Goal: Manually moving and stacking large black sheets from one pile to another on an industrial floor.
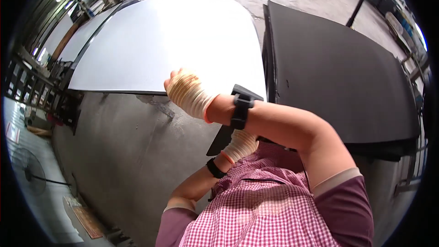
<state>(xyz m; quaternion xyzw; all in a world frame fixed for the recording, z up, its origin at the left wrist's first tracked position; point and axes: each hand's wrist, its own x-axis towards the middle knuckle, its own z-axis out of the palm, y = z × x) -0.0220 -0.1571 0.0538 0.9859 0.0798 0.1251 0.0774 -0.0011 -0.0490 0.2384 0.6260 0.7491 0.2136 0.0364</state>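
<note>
Mid-carry: gloved right hand [186, 92] closed on white sheet's [169, 41] near edge, left hand [241, 144] gripping black panel [226, 138] below. Next likely needs steady lift beside black stack [338, 73].

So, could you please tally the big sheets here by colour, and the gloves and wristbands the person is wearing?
White sheets: 1, the white sheet at the right hand.
Black sheets: 1, the black sheet at the left hand.
Knit gloves: 2, one on each hand.
Black wristbands: 2, right wristband and left wristband.
Total: 6.
</note>
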